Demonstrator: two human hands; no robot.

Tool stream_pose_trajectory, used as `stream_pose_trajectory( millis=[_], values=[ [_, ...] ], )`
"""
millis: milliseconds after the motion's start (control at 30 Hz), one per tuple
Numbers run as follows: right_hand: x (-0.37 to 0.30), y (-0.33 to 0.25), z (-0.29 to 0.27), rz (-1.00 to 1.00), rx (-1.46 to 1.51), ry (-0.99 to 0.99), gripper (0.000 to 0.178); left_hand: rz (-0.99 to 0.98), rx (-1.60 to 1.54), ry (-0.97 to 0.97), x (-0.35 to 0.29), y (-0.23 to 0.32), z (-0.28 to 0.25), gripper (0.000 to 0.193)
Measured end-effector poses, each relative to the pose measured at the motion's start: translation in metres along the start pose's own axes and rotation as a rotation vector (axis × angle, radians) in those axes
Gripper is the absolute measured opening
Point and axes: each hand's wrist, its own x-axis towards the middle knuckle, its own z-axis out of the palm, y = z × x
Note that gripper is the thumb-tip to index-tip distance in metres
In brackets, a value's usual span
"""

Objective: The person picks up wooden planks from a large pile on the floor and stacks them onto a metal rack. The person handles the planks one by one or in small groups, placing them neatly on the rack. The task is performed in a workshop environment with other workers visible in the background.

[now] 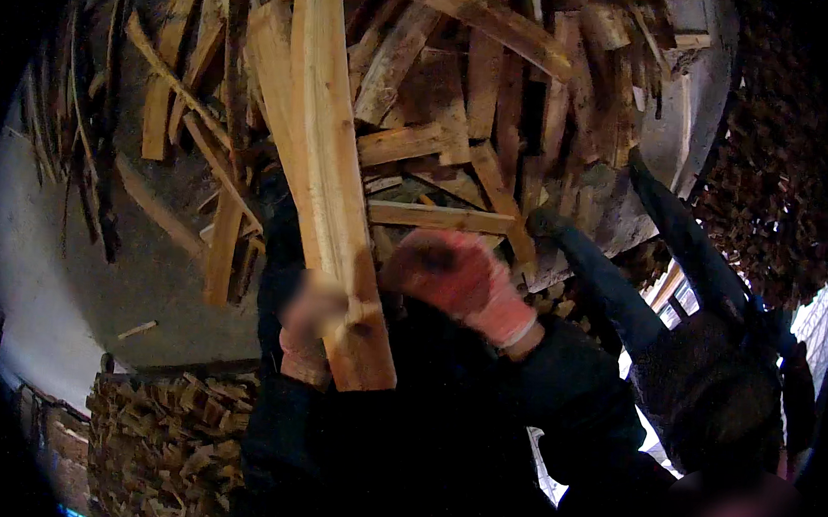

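Dim light is falling unevenly across a heavily curved fisheye view.

The pale plank (330, 170) and the wood pile (460, 102) are catching the warmest light, while the dark sleeves below are sinking into shadow. Daylight is glaring through gaps at the lower right. The left hand (309, 323) is blurring, the gloved right hand (460, 280) is softening, and black vignetting is swallowing the bending edges.

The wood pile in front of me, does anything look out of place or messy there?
Yes. The wood pile is a jumble of split boards lying crisscross, unlike the stacked firewood at lower left. The left hand grips a long pale plank standing nearly upright out of it. The gloved right hand is beside it.
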Motion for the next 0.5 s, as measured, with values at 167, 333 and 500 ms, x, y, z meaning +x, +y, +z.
stream_pose_trajectory(
  millis=[167, 333, 500],
  values=[
    [0.054, -0.002, -0.029, 0.016, -0.888, 0.203, 0.069, 0.050, -0.070, 0.132, -0.021, 0.017, -0.050, 0.055],
    [0.182, 0.033, -0.024, -0.286, -1.354, 0.144, 0.078, 0.071, -0.093, 0.220, -0.012, 0.031, -0.082, 0.054],
    [0.285, 0.034, -0.005, -0.090, -1.455, 0.122, 0.079, 0.041, -0.120, 0.201, 0.009, 0.041, -0.078, 0.054]
  ],
)
